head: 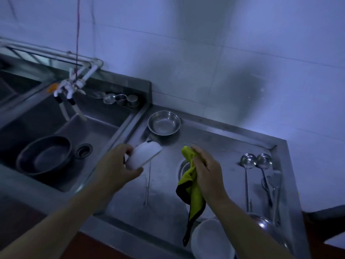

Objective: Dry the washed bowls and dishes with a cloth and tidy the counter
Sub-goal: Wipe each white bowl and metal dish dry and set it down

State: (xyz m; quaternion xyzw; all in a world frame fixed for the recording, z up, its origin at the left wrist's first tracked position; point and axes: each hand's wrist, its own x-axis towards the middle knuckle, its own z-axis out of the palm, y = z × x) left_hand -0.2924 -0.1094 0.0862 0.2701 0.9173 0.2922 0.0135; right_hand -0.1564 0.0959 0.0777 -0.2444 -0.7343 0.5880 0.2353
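My left hand [119, 166] grips a small white bowl [143, 154], tilted on its side above the steel counter [164, 202]. To its right, my right hand [207, 171] holds a yellow-green cloth with a dark edge [190, 191] that hangs down from my fingers. A steel bowl [164, 122] stands upright at the back of the counter. White dishes [211, 240] lie at the counter's front, partly behind the cloth and my right forearm.
The sink [97, 131] on the left holds a large dark basin [44, 155] beside the drain, under a white tap [65, 90]. Small steel cups [127, 100] line the sink's back ledge. Ladles and utensils [261, 176] lie at the counter's right.
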